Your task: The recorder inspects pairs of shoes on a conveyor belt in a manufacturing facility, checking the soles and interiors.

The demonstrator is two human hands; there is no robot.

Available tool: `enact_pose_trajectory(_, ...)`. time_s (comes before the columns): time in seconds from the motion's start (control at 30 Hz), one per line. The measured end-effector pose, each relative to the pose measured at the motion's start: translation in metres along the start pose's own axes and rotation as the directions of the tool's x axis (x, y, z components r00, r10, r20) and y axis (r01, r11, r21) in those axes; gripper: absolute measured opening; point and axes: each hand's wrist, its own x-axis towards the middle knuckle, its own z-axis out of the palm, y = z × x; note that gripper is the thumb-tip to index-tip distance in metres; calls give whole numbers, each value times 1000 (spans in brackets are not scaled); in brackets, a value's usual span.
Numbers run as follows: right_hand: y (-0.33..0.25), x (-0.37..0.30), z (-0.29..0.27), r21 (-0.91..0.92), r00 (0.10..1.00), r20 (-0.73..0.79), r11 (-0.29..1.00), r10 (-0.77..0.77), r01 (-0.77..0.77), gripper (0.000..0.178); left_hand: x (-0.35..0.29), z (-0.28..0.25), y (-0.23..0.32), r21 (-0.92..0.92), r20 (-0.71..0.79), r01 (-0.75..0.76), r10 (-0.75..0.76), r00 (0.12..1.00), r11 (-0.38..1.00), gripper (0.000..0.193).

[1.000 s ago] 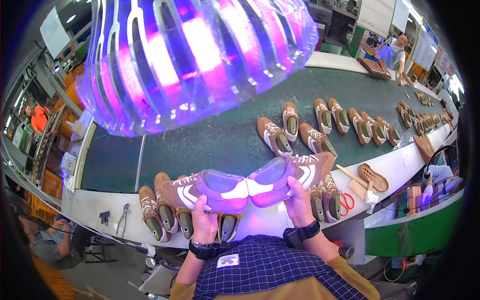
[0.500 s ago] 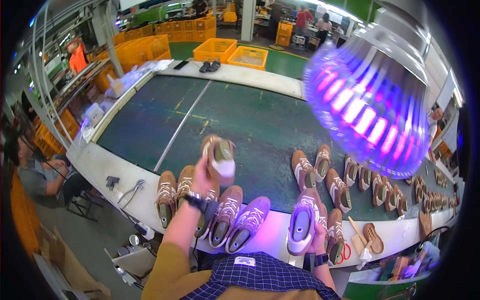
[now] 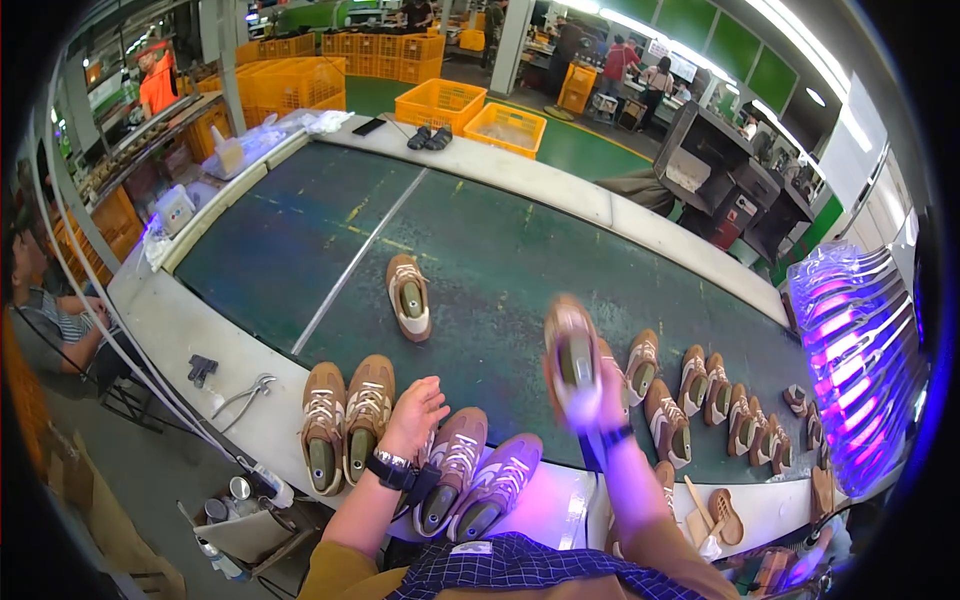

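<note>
My left hand (image 3: 413,418) is empty, its fingers apart, above the row of brown lace-up sneakers along the near edge. In that row a brown sneaker (image 3: 323,425) and its neighbour stand left of the hand. To its right are a sneaker (image 3: 455,455) and a purple-lit sneaker (image 3: 503,475). Over the green belt, my right hand (image 3: 608,400) grips a blurred brown sneaker (image 3: 574,350), toe pointing away, an olive insert in its opening. Another sneaker (image 3: 408,298) stands alone on the belt, beyond my left hand.
A purple-glowing lamp (image 3: 850,370) hangs at the right. Several more sneakers (image 3: 667,425) line the belt (image 3: 500,250) there. Pliers (image 3: 245,398) and a black clip (image 3: 202,369) lie on the left rim; a brown sole (image 3: 725,515) lies at the near right. Yellow crates (image 3: 440,105) stand beyond.
My left hand has set its sneaker on the belt, let go and drawn back. My right hand has carried its sneaker up over the belt. The view has shifted; the lamp appears farther right.
</note>
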Motion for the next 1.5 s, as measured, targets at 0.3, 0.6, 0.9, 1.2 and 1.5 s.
enact_pose_trajectory(0.3,4,131,-70,-138,961,-243,976,130,-167,89,-41,28,-24,159,186,2,-32,982,987,26)
enact_pose_trajectory(0.6,-9,-118,-149,-493,967,-246,851,64,-182,74,-65,36,-82,266,301,91,-172,938,960,24)
enact_pose_trajectory(0.9,-45,-97,-220,-913,683,-405,314,-608,-262,42,-92,71,-139,418,219,252,-366,905,873,28)
enact_pose_trajectory(1.2,-26,-5,-254,-842,628,-515,209,-584,-497,56,-130,59,-143,376,124,186,-249,961,908,31)
enact_pose_trajectory(1.5,-56,-21,-264,-721,841,-519,609,-157,-331,46,-123,74,-147,342,90,213,-258,962,915,32)
